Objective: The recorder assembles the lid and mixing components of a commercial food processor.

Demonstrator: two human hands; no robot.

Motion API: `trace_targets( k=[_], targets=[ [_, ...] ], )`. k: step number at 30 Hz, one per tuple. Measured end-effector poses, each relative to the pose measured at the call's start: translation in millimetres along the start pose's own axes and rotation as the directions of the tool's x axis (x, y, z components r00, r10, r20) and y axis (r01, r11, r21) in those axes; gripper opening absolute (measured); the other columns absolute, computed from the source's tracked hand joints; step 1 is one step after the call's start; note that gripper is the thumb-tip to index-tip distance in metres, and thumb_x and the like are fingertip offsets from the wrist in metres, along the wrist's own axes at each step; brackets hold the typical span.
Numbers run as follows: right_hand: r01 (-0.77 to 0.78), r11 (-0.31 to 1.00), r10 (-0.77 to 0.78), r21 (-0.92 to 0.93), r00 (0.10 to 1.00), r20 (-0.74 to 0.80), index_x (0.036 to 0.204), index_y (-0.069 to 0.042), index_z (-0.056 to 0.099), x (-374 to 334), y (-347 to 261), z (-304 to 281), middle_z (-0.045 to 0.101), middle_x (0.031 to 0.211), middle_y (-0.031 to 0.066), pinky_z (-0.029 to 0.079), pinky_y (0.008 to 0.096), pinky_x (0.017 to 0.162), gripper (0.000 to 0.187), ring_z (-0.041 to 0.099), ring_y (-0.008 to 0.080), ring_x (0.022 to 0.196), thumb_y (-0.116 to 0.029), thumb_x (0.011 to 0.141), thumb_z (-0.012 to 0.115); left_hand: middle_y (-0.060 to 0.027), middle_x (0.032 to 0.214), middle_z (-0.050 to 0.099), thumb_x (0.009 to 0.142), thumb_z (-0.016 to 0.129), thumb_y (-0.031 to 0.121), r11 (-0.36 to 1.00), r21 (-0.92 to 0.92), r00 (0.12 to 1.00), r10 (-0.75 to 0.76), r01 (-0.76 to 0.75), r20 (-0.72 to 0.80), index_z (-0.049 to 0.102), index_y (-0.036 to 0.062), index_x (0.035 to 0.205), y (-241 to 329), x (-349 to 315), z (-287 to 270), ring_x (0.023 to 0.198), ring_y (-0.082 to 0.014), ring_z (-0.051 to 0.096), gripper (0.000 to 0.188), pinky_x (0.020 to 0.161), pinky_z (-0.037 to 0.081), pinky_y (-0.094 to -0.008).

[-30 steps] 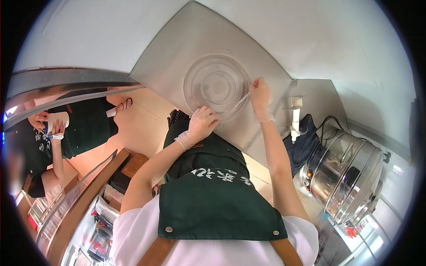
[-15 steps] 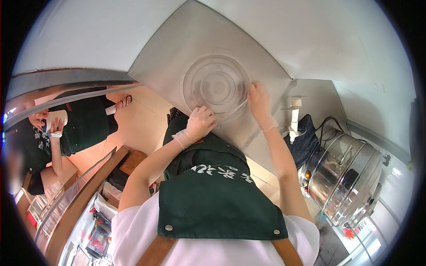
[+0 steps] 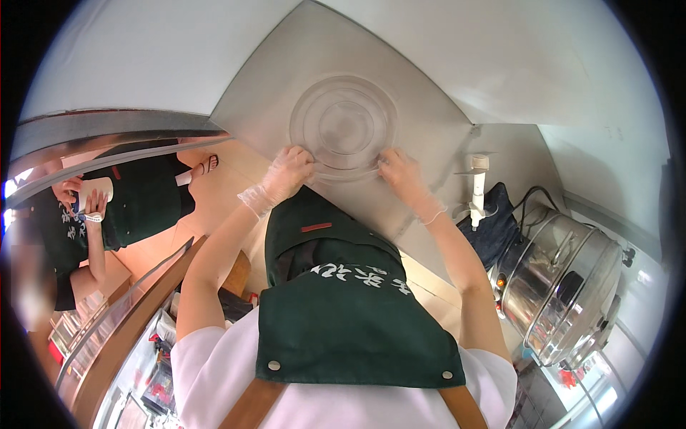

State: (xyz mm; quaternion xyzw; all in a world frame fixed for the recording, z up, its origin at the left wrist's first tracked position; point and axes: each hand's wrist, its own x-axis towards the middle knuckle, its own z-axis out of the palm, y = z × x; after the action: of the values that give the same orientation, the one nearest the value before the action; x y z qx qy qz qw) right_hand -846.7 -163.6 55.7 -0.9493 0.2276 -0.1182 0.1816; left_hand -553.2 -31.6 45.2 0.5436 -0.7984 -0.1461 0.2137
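A clear, round plastic piece with ring-shaped ridges (image 3: 343, 127) lies on the steel counter (image 3: 264, 93); whether it is a bowl or a lid I cannot tell. In a thin transparent glove, my left hand (image 3: 287, 174) pinches its near-left rim. My right hand (image 3: 402, 171), gloved the same way, has its fingers closed on the near-right rim. Through the plastic the grey metal shows. Below the rim hangs the front of my dark green apron (image 3: 343, 322).
To the right stand a white tap-like fitting (image 3: 477, 189), a dark cloth (image 3: 500, 214) and a shiny steel drum (image 3: 564, 279) with a cable. Pale walls enclose the counter's far sides. At left, beyond a metal edge, a co-worker (image 3: 136, 214) holds a white cup (image 3: 95, 191).
My left hand has moved up and left onto the rim. My right hand has come down and left along it. The clear piece has shifted slightly away and left.
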Motion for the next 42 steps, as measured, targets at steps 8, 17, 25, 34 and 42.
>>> trace_targets(
  k=[8,17,25,34,42],
  targets=[
    [0.090,0.996,-0.091,0.015,0.992,0.089,0.095,-0.009,0.061,-1.6,-7.3,1.8,0.056,0.097,0.0037,0.048,0.0378,0.082,0.025,0.054,0.0242,0.100,-0.009,0.072,0.069,-0.0051,0.097,0.056,0.070,0.074,0.016,0.993,-0.116,0.999,-0.034,0.034,0.005,0.062,0.0116,0.097,27.4,7.0,8.7,0.100,-0.0271,0.052,0.030,0.098,0.039,-0.0441],
    [-0.132,0.887,0.113,0.443,0.991,0.069,0.085,-0.011,0.067,-4.9,-5.4,12.5,0.059,0.094,0.0032,0.043,0.0395,0.086,0.014,0.053,0.0267,0.100,-0.009,0.072,0.073,-0.0019,0.089,0.058,0.068,0.077,0.014,0.980,-0.171,0.990,-0.121,0.106,-0.077,0.067,0.0130,0.089,31.8,2.8,23.2,0.094,-0.0248,0.054,0.023,0.097,0.039,-0.0438],
    [-0.076,0.889,0.034,0.451,0.994,0.101,0.077,-0.008,0.063,-7.3,-1.0,9.7,0.059,0.094,0.0040,0.039,0.0390,0.090,0.012,0.053,0.0260,0.100,-0.006,0.071,0.073,-0.0018,0.086,0.057,0.067,0.072,0.010,0.979,-0.194,0.991,-0.077,0.055,-0.109,0.072,0.0163,0.088,27.7,-2.4,24.4,0.094,-0.0265,0.053,0.022,0.096,0.040,-0.0439],
    [-0.079,0.896,0.025,0.437,0.992,0.127,0.076,-0.008,0.061,-8.9,-1.7,9.9,0.059,0.095,0.0041,0.036,0.0408,0.089,0.014,0.053,0.0262,0.101,-0.004,0.070,0.073,-0.0028,0.088,0.056,0.069,0.067,0.004,0.982,-0.187,0.994,-0.018,-0.002,-0.103,0.072,0.0140,0.094,31.0,-8.1,23.7,0.094,-0.0283,0.052,0.027,0.086,0.045,-0.0409],
    [-0.064,0.888,0.020,0.455,0.995,0.100,0.075,-0.009,0.064,-10.1,-0.7,12.5,0.059,0.094,0.0030,0.036,0.0404,0.089,0.011,0.053,0.0250,0.101,-0.008,0.070,0.073,-0.0053,0.092,0.057,0.076,0.065,0.006,0.962,-0.261,0.994,-0.097,0.083,-0.041,0.062,0.0085,0.087,34.4,-8.4,15.6,0.099,-0.0282,0.051,0.011,0.090,0.042,-0.0417]
  ],
)
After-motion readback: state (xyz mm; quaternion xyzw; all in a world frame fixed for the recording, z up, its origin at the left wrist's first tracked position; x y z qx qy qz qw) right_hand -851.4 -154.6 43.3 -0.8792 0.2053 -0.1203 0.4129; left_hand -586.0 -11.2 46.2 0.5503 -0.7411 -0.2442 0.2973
